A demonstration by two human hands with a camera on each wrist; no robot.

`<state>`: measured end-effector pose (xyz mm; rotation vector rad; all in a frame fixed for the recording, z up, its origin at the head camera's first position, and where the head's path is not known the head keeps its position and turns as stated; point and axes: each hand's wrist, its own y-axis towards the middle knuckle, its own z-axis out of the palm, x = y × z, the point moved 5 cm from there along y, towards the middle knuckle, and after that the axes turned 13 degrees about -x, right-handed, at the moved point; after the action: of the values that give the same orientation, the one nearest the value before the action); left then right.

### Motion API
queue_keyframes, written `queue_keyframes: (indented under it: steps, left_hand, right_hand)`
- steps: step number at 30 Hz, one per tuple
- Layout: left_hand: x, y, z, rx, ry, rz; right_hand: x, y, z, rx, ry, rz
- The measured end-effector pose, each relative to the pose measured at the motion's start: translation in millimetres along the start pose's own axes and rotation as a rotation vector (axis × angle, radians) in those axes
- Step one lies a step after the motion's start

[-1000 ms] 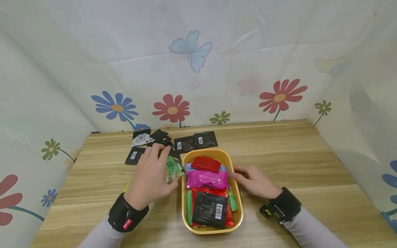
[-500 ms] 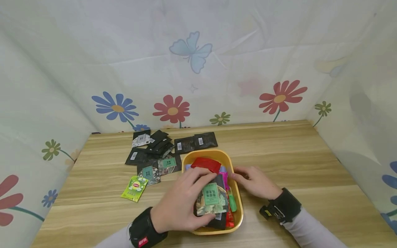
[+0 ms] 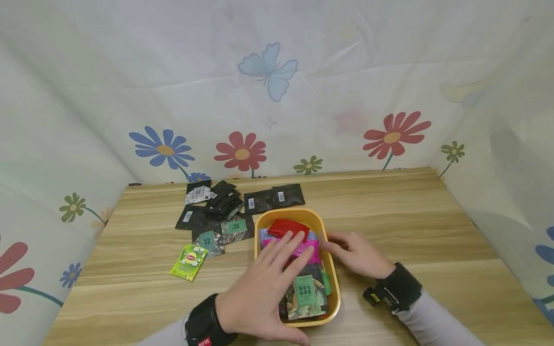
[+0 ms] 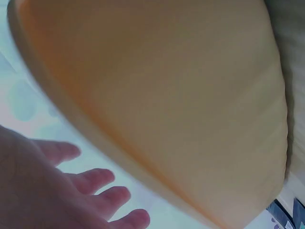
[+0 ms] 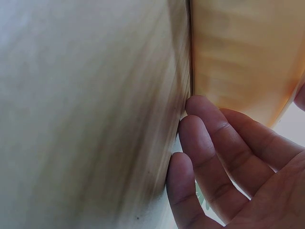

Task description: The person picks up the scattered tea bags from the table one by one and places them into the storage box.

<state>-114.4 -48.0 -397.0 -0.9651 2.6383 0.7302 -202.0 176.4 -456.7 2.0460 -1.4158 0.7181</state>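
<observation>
My left hand (image 3: 264,293), fingers spread, hovers over the left side of a yellow plastic basket (image 3: 335,307) and holds nothing. A black tea sachet (image 3: 305,299) with a green label lies face up at the near end inside, beside the thumb. Farther back in the basket are a shiny pink packet (image 3: 315,256) and a red packet (image 3: 289,227), partly covered by my fingers. My right hand (image 3: 358,254) rests against the basket's right side, thumb tip at the rim. In the right wrist view its fingers (image 5: 198,138) lie along the outer wall (image 5: 243,57).
Left of the basket lies a yellow-green Lipton tea sachet (image 3: 189,262). Two sachets with green labels (image 3: 208,241) overlap black sachets (image 3: 222,199) heaped behind them. Two more black sachets (image 3: 273,198) lie behind the basket. A flowered cloth (image 3: 277,105) rises along the table's back edge.
My left hand has brought the green-labelled tea sachet from the pile on the left into the basket and let go, fingers now spread. The right hand has stayed at the basket's side.
</observation>
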Motion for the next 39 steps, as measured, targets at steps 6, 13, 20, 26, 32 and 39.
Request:
queue_keyframes:
  steps: [6,13,20,26,32,39]
  left_hand:
    - [13.7,-0.1,-10.0,0.006,-0.014,-0.084]
    - [48.1,0.2,-29.3,-0.062,0.121,-0.323]
    - [85.9,-17.5,-45.4,-0.141,0.287,-0.513]
    - [116.1,-52.2,-52.3,-0.170,0.366,-0.605]
    - [142.9,-88.6,-60.2,-0.154,0.464,-0.651]
    - [161.4,-111.8,-64.2,-0.110,0.501,-0.718]
  right_hand:
    - [1.6,-0.3,-0.9,-0.010,-0.002,-0.012]
    - [0.8,-1.1,-1.7,-0.005,-0.005,-0.002]
    - [0.6,-0.8,-2.2,-0.012,-0.007,-0.007]
    - [1.0,-0.5,-1.9,-0.017,-0.010,-0.007]
    - [0.9,-0.2,-0.4,-0.009,-0.007,-0.004]
    - [-0.2,-0.6,-0.4,-0.013,-0.007,-0.010]
